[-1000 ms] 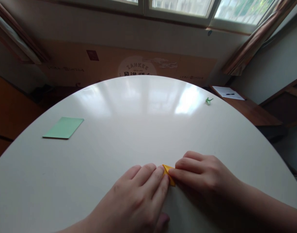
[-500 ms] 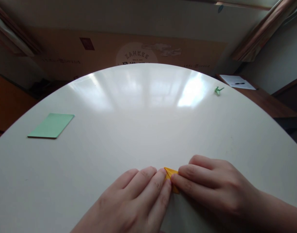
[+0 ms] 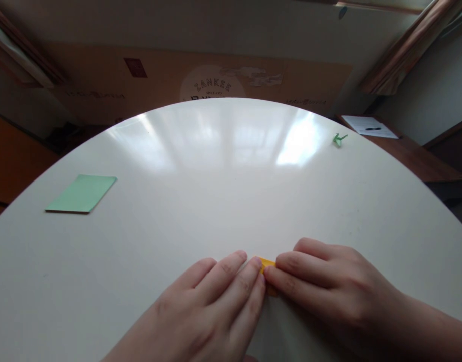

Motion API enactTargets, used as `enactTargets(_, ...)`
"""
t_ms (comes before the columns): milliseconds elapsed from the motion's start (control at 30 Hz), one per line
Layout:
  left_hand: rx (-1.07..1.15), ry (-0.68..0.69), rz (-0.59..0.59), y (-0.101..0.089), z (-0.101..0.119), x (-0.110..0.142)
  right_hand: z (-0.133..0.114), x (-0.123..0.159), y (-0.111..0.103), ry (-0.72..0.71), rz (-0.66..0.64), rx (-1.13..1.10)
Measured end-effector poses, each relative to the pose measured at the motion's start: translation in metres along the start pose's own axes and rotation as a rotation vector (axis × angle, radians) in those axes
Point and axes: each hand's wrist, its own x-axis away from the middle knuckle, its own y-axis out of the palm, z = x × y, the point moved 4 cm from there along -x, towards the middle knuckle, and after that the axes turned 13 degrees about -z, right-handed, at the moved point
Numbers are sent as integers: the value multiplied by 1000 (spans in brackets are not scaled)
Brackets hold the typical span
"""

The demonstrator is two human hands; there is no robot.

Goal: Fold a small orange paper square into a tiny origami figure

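Observation:
A small folded piece of yellow origami paper (image 3: 268, 263) lies at the front of the white table, mostly covered by fingers. From the left, my left hand (image 3: 215, 301) presses its fingertips on the paper's left side. My right hand (image 3: 336, 281) pinches the right side, its thumb and fingers closed on the edge. The fingertips of both hands nearly meet over the paper. How the underside is folded stays hidden.
A stack of green square paper (image 3: 82, 194) lies on the round white table (image 3: 200, 211) at the left. Near the far right edge sits a small green origami crane (image 3: 338, 140). Beyond it, a brown side table (image 3: 423, 161) holds a white sheet (image 3: 368, 125) and a dark pen (image 3: 373, 129).
My left fingertips have slid slightly over the yellow paper, and less of it shows. My right hand keeps almost the same place. The view has shifted a little.

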Motion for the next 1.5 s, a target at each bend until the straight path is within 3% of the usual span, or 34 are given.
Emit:
enactTargets(233,17,0,-6,-1,-8,0,0,2,-1,20,-5,-31)
enactTargets(467,-44,-3,54,-5,-3,-1,1,1,0,36,-29,-26)
enactTargets(600,-67,22,27,-5,3,-3,0,2,0,34,-31,-17)
enactTargets(933,132,-66,-119,-17,-5,-7,3,3,0,46,-35,-6)
enactTargets(1100,167,-5,-98,-19,-12,-12,4,4,-1,49,-27,-52)
enactTargets(1233,181,-40,-158,-21,-13,-13,8,3,-1,80,-3,-117)
enactTargets(1500,236,-8,-152,-22,-14,-14,9,5,-2,46,24,-144)
